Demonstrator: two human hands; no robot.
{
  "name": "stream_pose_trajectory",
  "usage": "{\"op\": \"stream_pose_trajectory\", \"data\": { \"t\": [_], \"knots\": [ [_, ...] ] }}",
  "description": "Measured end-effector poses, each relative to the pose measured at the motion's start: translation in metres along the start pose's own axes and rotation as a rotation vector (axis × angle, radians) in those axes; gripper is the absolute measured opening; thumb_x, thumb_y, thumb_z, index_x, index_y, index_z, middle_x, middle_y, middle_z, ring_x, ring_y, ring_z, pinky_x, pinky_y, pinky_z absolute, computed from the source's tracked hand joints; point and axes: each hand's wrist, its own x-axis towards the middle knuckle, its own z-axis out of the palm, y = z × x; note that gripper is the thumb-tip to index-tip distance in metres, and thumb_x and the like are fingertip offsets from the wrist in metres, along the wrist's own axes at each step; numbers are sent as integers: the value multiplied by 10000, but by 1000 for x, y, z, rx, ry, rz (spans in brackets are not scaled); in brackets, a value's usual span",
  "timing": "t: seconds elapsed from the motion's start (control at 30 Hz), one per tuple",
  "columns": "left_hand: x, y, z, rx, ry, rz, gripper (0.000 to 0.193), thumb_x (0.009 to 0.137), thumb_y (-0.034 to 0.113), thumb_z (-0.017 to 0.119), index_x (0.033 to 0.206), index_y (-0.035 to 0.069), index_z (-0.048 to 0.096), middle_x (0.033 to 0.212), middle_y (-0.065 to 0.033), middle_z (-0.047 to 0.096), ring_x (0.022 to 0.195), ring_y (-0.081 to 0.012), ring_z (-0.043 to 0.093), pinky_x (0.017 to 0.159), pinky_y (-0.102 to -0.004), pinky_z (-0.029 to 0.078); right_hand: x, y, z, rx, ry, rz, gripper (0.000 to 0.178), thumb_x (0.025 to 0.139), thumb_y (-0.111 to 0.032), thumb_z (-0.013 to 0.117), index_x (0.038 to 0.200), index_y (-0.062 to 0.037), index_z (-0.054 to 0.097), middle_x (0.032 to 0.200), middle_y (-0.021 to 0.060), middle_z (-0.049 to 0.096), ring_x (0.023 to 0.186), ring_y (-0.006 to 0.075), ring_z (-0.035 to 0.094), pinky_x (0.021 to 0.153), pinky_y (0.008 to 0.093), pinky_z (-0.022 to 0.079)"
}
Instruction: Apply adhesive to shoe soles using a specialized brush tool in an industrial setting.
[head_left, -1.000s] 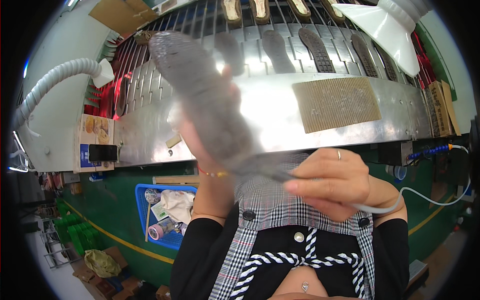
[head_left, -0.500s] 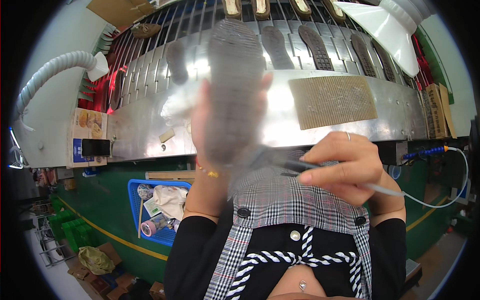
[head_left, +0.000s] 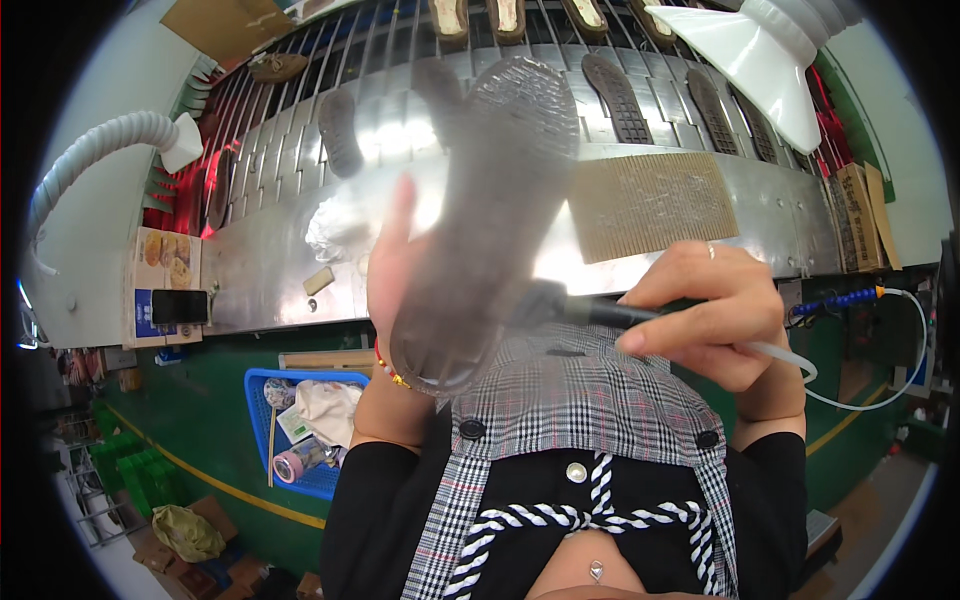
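A dark brown shoe sole (head_left: pixel 490 190), blurred by motion, is held up over the table's near edge by my left hand (head_left: pixel 392 270). My left thumb shows beside the sole's left edge; the other fingers are hidden behind it. With its fingers closed, my right hand (head_left: pixel 712 315) grips the black handle of a brush (head_left: pixel 612 313). The brush's dark, smeared head is at the right edge of the sole's lower half; whether it touches cannot be told. From the handle's rear end a thin whitish tube (head_left: pixel 785 358) runs out under my right hand.
More soles (head_left: pixel 617 98) and several shoes (head_left: pixel 506 20) lie on the slatted metal conveyor (head_left: pixel 380 110). A ribbed tan mat (head_left: pixel 655 205) is on the table at right. White ducts (head_left: pixel 780 75) hang on both sides. Left are a phone (head_left: pixel 180 306) and, lower, a blue basket (head_left: pixel 262 430).
The sole has tilted, its upper end swinging right and its lower end left. My right hand and the brush have shifted slightly. The whole view has moved a little.
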Motion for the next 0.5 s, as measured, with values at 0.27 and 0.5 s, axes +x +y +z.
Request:
{"op": "stream_pose_trajectory", "data": {
  "t": [0.27,0.5],
  "knots": [
    [-2,-10,2,-87,-141,29,957,986,708,262,1548,-64,192,1568,-344,231,1424,-508,314,1162,-598,304,-1,1,-16,14,-101,-30,229,730,-122,722,942,-70,790,859,137,707,699,264,666,586,344,508],
    [-8,-8,0,13,-117,13,976,978,728,234,1552,-59,185,1588,-329,195,1422,-507,321,1161,-607,298,-6,0,-27,29,-102,-16,171,776,-203,716,887,-102,798,837,132,723,675,241,666,590,326,494]
  ]
}}
